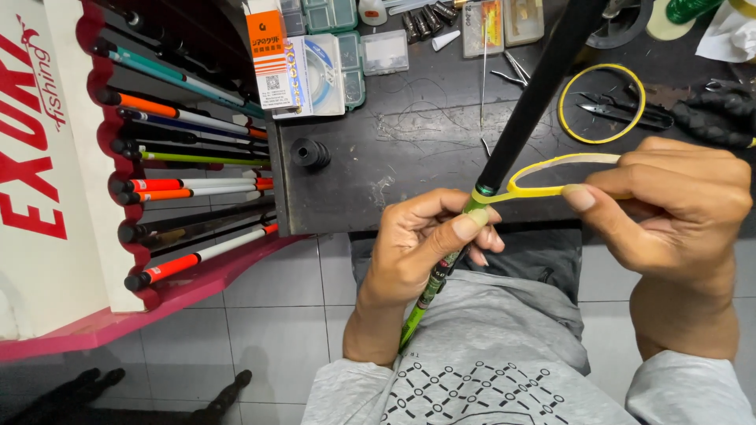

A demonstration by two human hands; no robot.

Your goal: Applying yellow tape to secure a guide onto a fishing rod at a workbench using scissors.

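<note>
Your left hand (425, 244) clamps the slim black-and-green fishing rod (520, 118) steady, so your right hand (677, 205), beside it, can pinch the flat yellow rubber band (543, 177) taut against it.

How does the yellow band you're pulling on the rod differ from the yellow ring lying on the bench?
The yellow band is stretched into a long flat loop; the yellow ring lies as a relaxed round circle. The band is pinched in the right hand and runs to the rod, which the left hand grips; the ring lies free on the bench, encircling black scissors. Both are thin and yellow.
</note>
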